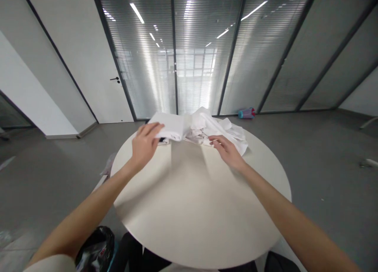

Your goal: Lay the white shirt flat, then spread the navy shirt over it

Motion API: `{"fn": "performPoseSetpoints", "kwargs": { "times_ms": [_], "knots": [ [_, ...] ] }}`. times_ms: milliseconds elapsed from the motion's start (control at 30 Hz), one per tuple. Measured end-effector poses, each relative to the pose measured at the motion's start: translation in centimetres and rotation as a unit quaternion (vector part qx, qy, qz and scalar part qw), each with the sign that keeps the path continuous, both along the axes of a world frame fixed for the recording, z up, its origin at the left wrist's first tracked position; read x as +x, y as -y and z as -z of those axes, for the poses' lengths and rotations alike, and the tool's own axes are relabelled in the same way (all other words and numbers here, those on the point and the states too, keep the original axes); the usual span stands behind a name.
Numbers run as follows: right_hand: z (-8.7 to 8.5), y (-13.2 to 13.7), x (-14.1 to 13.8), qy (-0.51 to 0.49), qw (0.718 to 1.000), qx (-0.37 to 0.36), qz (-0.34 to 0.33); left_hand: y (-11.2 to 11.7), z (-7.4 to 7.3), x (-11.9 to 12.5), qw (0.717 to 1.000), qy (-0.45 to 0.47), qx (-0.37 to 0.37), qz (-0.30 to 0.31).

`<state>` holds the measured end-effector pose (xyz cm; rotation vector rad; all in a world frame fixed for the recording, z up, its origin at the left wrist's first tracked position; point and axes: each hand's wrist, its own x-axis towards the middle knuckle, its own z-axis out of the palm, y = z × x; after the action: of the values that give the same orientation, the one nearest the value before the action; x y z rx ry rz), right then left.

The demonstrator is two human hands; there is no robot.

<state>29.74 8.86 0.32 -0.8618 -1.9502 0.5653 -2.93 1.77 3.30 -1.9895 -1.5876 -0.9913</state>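
Cloth (173,126) touching left hand (144,144), table (201,213) below

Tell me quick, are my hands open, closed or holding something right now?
Left hand: fingers over the folded white material; firm grip cannot be told.
Right hand: fingers bent at the crumpled white material; open or closed cannot be told.

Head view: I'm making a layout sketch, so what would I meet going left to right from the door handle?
Door handle → left hand → folded white material → right hand → blue-and-red object on the floor.
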Motion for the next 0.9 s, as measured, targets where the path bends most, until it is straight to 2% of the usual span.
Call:
{"fn": "performPoseSetpoints", "kwargs": {
  "times_ms": [67,133,200,300,400,500,600,633,700,800,900],
  "knots": [
    [-0.2,1.9,-1.3,0.012,0.998,-0.031,-0.048,4.3,1.8,2.9,0.986,-0.082,-0.120,0.082],
    [-0.2,3.9,-2.2,0.069,0.990,-0.052,-0.107,7.8,3.6,4.8,0.942,-0.146,-0.223,0.203],
    [0.3,6.1,-3.0,0.162,0.972,-0.053,-0.159,9.7,4.6,5.5,0.919,-0.152,-0.260,0.256],
    [1.4,9.0,-4.0,0.288,0.945,0.012,-0.151,9.8,4.6,4.9,0.939,-0.083,-0.242,0.229],
    [2.6,10.6,-4.9,0.333,0.936,0.068,-0.097,8.4,4.1,4.1,0.954,0.000,-0.229,0.195],
    [2.9,10.9,-5.0,0.274,0.954,0.043,-0.116,7.3,4.1,4.2,0.959,0.068,-0.206,0.185],
    [2.1,10.5,-4.0,0.104,0.982,-0.037,-0.151,7.1,4.5,4.9,0.969,0.112,-0.120,0.183],
    [1.8,10.3,-3.3,0.035,0.989,-0.062,-0.132,7.0,4.7,5.2,0.972,0.113,-0.092,0.186],
    [1.7,9.8,-1.6,-0.088,0.991,-0.096,-0.039,7.0,5.2,5.6,0.972,0.082,-0.075,0.205],
    [2.7,8.6,2.1,-0.197,0.965,-0.117,0.123,6.7,6.1,5.9,0.955,-0.023,-0.153,0.254],
    [4.6,7.5,6.3,-0.260,0.930,-0.113,0.235,6.3,6.7,6.1,0.923,-0.103,-0.237,0.284]
  ]
}}
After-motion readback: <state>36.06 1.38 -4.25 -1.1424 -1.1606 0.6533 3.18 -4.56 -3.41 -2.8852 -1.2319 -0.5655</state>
